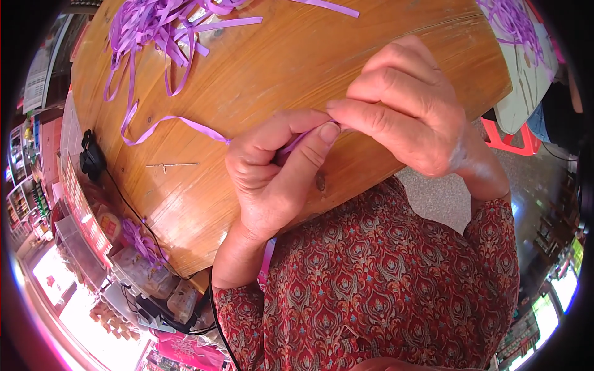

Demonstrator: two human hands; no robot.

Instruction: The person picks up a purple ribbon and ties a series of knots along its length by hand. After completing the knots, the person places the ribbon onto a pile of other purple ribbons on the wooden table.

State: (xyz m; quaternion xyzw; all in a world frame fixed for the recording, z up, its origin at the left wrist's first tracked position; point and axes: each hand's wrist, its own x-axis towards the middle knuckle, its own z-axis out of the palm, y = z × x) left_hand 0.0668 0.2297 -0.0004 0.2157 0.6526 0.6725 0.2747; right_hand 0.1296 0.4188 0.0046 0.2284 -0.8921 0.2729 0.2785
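Observation:
My left hand point(272, 167) is closed on a purple ribbon point(195, 126), with the thumb and index finger pinching it above the near part of the table. From that hand the ribbon trails left in loose curves toward a tangled heap of purple ribbons point(154, 28) at the far left. My right hand point(408, 108) has its thumb and index fingertips pressed together right beside the left fingertips. What those right fingers grip, if anything, is too small and covered to make out. A thin twisted metal piece point(172, 165) lies on the wood left of my hands.
The wooden table point(272, 74) spreads beneath my hands. A black cable with a dark plug-like piece point(93, 156) runs along its left edge. More purple ribbons point(510, 25) lie on a pale surface at far right. A red stool point(513, 136) stands beyond the right edge.

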